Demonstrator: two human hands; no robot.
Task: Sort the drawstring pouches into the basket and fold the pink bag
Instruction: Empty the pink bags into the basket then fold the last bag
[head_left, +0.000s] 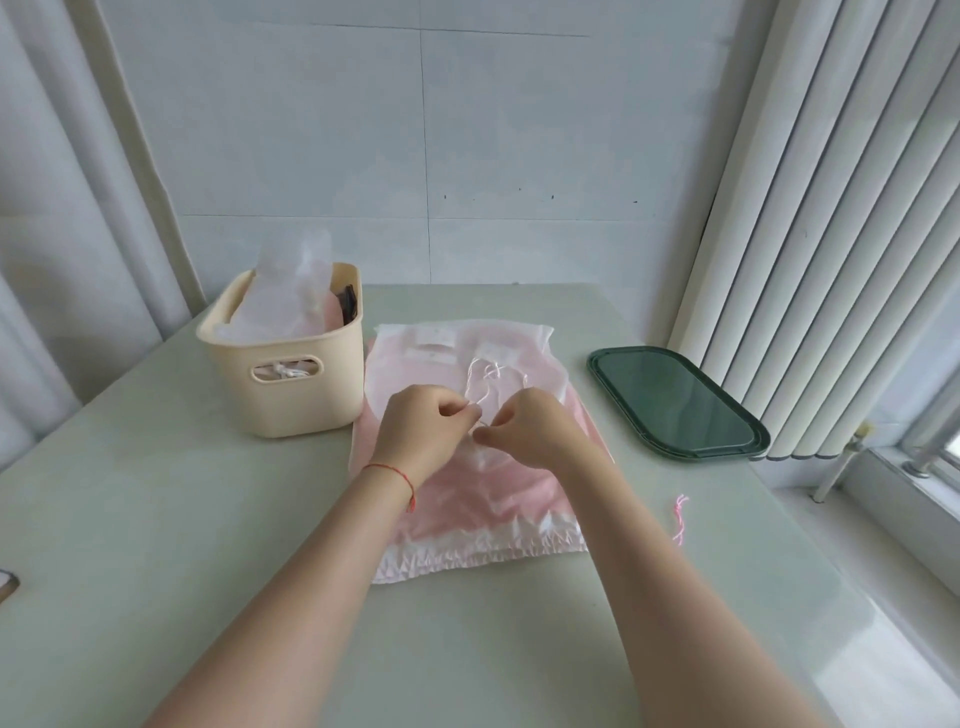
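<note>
A pink bag (493, 499) lies flat on the table in front of me, its white crinkled hem toward me. On its far half lie translucent drawstring pouches (457, 345) with white cords (485, 382) looped on top. My left hand (423, 434) and my right hand (524, 428) sit close together over the bag's middle, each pinching a cord with fingers curled. A cream basket (285, 384) stands to the left of the bag and holds several translucent pouches (291, 291).
A dark green tray (675, 402) lies at the right, near the window blinds. A short pink string (679, 517) lies on the table right of the bag. A dark object (8, 582) shows at the left edge. The wall stands behind the table.
</note>
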